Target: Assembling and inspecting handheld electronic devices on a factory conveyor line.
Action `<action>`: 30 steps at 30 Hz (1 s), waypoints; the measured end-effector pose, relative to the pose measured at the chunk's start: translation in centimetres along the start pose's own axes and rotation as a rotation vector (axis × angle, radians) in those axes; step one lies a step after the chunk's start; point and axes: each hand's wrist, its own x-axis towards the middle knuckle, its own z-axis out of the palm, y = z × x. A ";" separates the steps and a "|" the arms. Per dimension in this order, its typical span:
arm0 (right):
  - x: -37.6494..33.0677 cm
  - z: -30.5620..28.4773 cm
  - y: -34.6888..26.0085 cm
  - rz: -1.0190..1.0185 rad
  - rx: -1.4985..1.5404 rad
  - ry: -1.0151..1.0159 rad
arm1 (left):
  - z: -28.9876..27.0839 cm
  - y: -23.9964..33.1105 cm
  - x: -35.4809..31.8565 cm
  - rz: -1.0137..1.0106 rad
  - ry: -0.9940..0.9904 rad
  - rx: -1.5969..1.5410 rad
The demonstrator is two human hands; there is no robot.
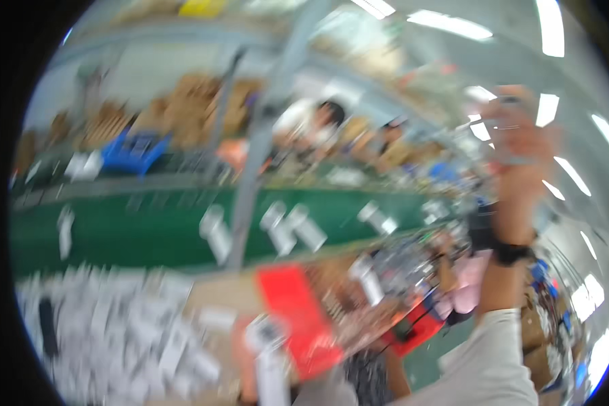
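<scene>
The picture is smeared by motion. At the bottom middle my left hand (245,362) is closed around a white device (272,369) with a round, dark-centred head and a long straight handle, perhaps a handheld fan. My right hand (521,139) is raised high on the right, above a wrist with a black watch-like band (511,252). Blur hides its fingers, so whether it holds anything cannot be made out. A red mat (298,318) lies on the bench just right of the white device. To the left is a big heap of white pieces (115,331).
A green conveyor belt (149,216) crosses behind the bench, carrying several similar white devices (277,229). A grey post (250,183) stands at its near edge. Beyond are a blue crate (134,150), cardboard boxes (193,101) and people (311,125). Someone in pink (468,281) is at the right.
</scene>
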 end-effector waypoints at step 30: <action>-20.3 27.1 8.4 0.980 1.093 -0.629 | -2.6 9.4 -6.8 0.259 0.308 0.753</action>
